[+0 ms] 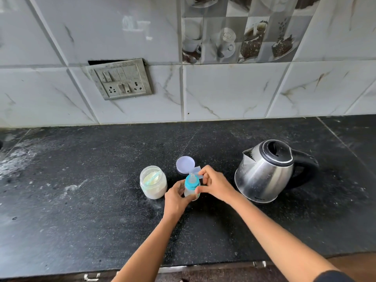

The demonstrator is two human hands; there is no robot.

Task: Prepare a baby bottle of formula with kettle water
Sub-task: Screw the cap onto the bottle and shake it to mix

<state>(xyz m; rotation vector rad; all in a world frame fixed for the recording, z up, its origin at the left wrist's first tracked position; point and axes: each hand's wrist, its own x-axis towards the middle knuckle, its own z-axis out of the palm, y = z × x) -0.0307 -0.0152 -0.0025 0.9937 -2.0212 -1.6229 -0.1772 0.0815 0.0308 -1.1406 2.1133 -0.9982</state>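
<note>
The bottle (192, 188) is held upright on the tabletop (81, 210), between jar (153, 183) and kettle (268, 169): body gripped by the left hand (176, 197), teal collar pinched by the right hand (213, 183). Filling looks done; tightening and mixing probably remain.

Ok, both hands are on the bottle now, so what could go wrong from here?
The open formula jar, scoop inside, stands right beside the left hand; a bump could tip powder onto the counter. If the right hand seats the teal collar on the baby bottle crooked, it may leak. The kettle by the right forearm may be hot.
</note>
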